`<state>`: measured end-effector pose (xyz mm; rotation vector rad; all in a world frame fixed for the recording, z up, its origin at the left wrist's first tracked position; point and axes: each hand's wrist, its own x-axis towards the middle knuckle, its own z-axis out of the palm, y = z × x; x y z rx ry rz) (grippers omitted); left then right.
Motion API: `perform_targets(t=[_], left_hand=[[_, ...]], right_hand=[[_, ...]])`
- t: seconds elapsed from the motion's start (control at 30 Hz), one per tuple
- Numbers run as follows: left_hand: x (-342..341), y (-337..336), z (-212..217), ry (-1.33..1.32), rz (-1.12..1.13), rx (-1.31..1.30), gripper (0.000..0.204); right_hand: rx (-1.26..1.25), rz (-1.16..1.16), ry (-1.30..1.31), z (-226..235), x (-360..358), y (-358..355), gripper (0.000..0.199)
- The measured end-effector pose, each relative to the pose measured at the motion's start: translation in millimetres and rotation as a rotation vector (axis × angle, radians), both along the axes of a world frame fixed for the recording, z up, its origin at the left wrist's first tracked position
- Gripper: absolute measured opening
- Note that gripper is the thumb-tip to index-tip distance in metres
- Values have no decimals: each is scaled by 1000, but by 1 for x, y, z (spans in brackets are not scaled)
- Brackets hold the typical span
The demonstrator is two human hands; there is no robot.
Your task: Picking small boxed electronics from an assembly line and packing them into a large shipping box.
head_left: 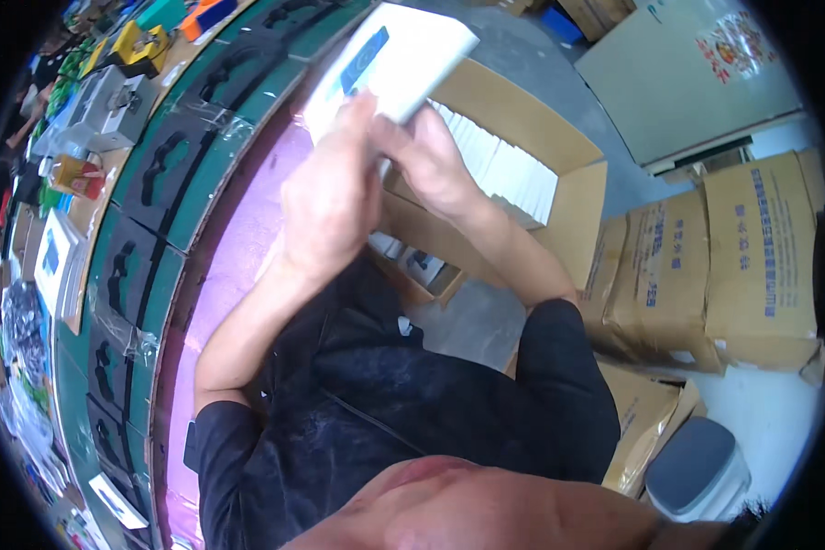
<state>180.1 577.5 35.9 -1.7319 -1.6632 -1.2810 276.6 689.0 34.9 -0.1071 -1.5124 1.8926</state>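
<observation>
A flat white box [417,60] with a dark blue picture on its face is held up in front of me, tilted. My left hand [332,197] is closed at its lower left edge, with the fingertips over the face. The right hand [434,165] grips the lower edge, thumb toward the left hand; motion smears the fingers slightly. Just beyond my right forearm stands an open cardboard carton [573,215], where a tight row of white boxes [500,160] stands on edge.
Pink sheeting [238,220] covers the bench at my left. Beyond it runs a green line [170,215] with black foam trays [160,170]. Closed cartons [660,275] are stacked to the right, near a grey-lidded bin [692,467]. A pale cabinet [669,82] stands behind.
</observation>
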Motion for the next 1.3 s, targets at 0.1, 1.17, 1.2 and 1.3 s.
perform_targets(t=[0.1, 1.17, 1.2, 1.3], left_hand=[[10, -2, 8, -127, -253, -220, 54], [-48, -214, -138, -594, 492, -777, 31], [-46, -216, -141, -590, 493, -781, 31], [-44, -216, -144, -511, 515, -791, 31]], right_hand=[[-103, -275, -67, -12, 11, 32, 35], [-305, -78, -1114, -379, -10, 132, 77], [-151, -40, -1193, -371, -11, 130, 77], [129, 64, -1348, -349, -5, 134, 82]])
